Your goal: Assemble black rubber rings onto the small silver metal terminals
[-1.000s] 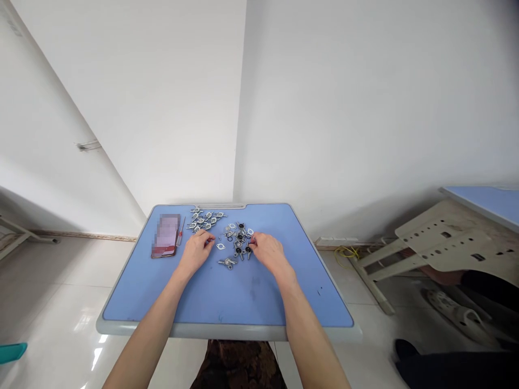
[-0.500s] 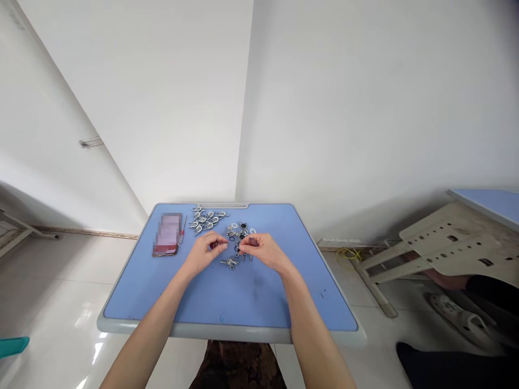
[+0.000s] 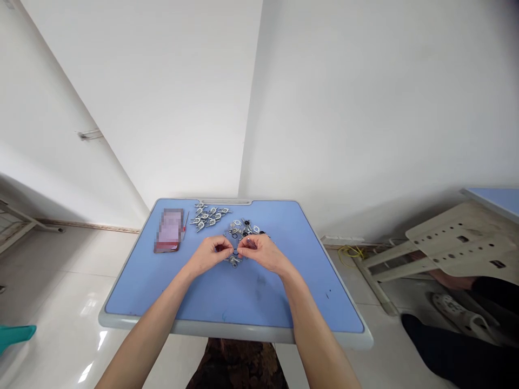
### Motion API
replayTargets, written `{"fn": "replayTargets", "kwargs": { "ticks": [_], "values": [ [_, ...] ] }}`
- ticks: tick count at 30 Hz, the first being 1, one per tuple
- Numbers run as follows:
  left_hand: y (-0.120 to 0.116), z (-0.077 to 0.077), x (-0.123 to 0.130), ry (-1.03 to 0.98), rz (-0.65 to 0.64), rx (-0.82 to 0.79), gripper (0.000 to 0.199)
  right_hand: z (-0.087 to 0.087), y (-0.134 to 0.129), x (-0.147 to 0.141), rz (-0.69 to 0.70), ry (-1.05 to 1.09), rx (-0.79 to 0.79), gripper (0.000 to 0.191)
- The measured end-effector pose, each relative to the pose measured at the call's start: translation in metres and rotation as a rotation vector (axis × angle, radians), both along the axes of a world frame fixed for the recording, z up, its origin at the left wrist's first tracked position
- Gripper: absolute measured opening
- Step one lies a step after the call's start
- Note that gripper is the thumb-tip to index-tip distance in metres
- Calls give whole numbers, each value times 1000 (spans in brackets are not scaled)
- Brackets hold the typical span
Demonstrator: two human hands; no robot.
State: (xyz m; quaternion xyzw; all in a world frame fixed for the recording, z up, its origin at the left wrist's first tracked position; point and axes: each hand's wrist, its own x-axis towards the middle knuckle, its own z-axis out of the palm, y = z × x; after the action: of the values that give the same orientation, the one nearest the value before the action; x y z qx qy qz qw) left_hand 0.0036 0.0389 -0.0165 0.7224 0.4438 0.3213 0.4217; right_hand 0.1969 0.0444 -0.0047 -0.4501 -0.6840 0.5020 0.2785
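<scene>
Closing in: our left hand (image 3: pixel 210 255) and right hand (image 3: pixel 261 253) have drawn together since a moment ago and now meet over the middle of the blue desk (image 3: pixel 259 302). Our fingers (image 3: pixel 227 248) curl inward in a tight pinch from both sides, their tips almost touching. A small black ring (image 3: pixel 235 253) shows right between them, too tiny for us to tell whether it is gripped or only lies beneath. A heap of metal washers and dark rings (image 3: pixel 243 229) sits just ahead of the fingertips, with a wing bolt (image 3: pixel 234 261) just below the hands. Farther left lie a cluster of wing bolts (image 3: pixel 206 218), a red-handled screwdriver (image 3: pixel 185 227) and a blurred phone (image 3: pixel 169 230).
</scene>
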Motion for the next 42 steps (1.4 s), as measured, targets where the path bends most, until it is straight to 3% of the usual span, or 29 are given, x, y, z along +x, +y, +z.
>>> {"fn": "replayTargets", "kwargs": {
  "ticks": [6,10,18,42],
  "values": [
    [-3,1,2,13,-55,-13,18,9,-4,7,65,-125,69,10],
    [1,-2,-2,28,-13,-49,19,14,-3,15,121,-130,61,11],
    [7,-16,-9,83,-20,-90,19,9,1,16,212,-201,77,10],
    [5,-12,-9,186,-64,-34,16,0,-1,-9,75,-340,216,13]
  ]
}}
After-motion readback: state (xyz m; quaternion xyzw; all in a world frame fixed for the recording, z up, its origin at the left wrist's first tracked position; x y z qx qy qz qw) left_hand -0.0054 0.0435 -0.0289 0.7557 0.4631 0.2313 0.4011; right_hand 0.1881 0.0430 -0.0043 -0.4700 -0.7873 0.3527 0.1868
